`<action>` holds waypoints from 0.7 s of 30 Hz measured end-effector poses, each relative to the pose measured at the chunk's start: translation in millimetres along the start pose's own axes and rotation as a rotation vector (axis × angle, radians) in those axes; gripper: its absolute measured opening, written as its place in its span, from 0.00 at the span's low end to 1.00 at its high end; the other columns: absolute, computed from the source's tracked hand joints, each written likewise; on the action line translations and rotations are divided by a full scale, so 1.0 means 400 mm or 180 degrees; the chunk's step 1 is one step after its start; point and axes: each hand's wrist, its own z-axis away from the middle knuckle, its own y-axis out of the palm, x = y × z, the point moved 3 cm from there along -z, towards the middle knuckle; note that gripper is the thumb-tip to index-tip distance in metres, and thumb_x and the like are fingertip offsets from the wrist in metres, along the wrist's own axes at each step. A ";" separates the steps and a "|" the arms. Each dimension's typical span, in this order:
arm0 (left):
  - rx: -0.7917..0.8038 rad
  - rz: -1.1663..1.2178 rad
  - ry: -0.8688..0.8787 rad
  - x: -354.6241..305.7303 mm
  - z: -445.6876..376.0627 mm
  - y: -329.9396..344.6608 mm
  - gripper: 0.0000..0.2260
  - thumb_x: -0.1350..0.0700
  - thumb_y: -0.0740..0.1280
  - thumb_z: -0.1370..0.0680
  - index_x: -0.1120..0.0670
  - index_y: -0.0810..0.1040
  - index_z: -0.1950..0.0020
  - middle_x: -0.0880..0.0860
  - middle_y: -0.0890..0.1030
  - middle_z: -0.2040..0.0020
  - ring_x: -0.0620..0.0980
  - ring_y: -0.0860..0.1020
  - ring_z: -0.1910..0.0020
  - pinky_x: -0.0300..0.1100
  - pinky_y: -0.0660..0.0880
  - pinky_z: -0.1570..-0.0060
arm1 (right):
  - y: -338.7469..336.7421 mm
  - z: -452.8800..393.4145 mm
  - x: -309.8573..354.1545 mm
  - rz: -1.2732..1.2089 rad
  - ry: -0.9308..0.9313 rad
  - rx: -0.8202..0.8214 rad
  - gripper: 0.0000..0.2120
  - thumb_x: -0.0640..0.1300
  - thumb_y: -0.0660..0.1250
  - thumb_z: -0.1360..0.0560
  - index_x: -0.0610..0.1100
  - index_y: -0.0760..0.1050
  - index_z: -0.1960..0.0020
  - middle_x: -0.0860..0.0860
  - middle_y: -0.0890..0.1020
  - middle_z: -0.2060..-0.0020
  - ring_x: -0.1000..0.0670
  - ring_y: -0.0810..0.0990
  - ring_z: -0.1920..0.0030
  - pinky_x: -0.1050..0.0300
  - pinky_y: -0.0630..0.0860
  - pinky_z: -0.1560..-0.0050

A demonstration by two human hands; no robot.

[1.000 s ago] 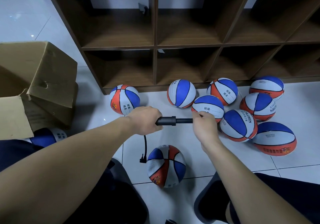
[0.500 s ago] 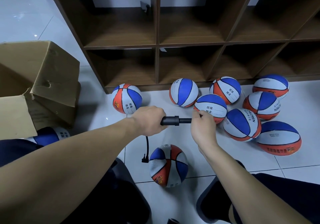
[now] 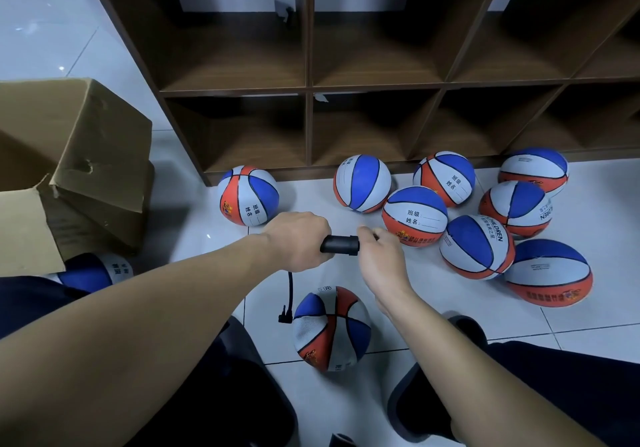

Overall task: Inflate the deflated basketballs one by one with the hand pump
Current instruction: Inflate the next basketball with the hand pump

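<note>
Tiled floor (image 3: pixel 433 311): both hands' grip clamped on pump (image 3: pixel 341 245); basketball (image 3: pixel 330 329) just below.

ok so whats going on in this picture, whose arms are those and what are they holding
No machine here: the picture comes from a camera on a person's head, looking down, so the arms are the wearer's own. The left hand grips the black pump by its barrel; the right hand grips the other end, which it hides. A thin black hose hangs from the pump, its end beside the near ball on the tiled floor between the person's feet; I cannot tell if it is plugged in. Seven more balls lie ahead by a wooden shelf, mostly to the right. On the left is an open cardboard box, with another ball partly hidden beside it.
</note>
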 end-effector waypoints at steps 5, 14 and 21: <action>-0.0029 0.0056 0.0011 0.007 0.001 -0.002 0.13 0.42 0.67 0.19 0.48 0.79 0.58 0.47 0.78 0.65 0.51 0.78 0.66 0.43 0.71 0.68 | -0.014 -0.013 0.001 -0.0032 -0.0031 0.0029 0.19 0.51 0.64 0.16 0.45 0.66 0.62 0.56 0.68 0.71 0.52 0.66 0.69 0.54 0.64 0.64; 0.0239 0.0371 -0.0307 0.100 0.025 0.006 0.15 0.44 0.70 0.18 0.46 0.73 0.63 0.48 0.77 0.66 0.50 0.77 0.66 0.42 0.68 0.68 | -0.134 -0.083 -0.026 -0.0374 0.0211 -0.0497 0.17 0.47 0.69 0.18 0.49 0.71 0.65 0.58 0.71 0.69 0.51 0.68 0.65 0.58 0.68 0.64; 0.0266 0.0406 -0.0387 0.090 0.020 0.001 0.12 0.44 0.69 0.19 0.47 0.78 0.60 0.49 0.80 0.65 0.53 0.81 0.64 0.48 0.80 0.63 | -0.109 -0.064 -0.008 -0.0239 -0.0047 -0.0696 0.14 0.46 0.66 0.18 0.36 0.74 0.57 0.49 0.77 0.64 0.48 0.74 0.61 0.52 0.75 0.56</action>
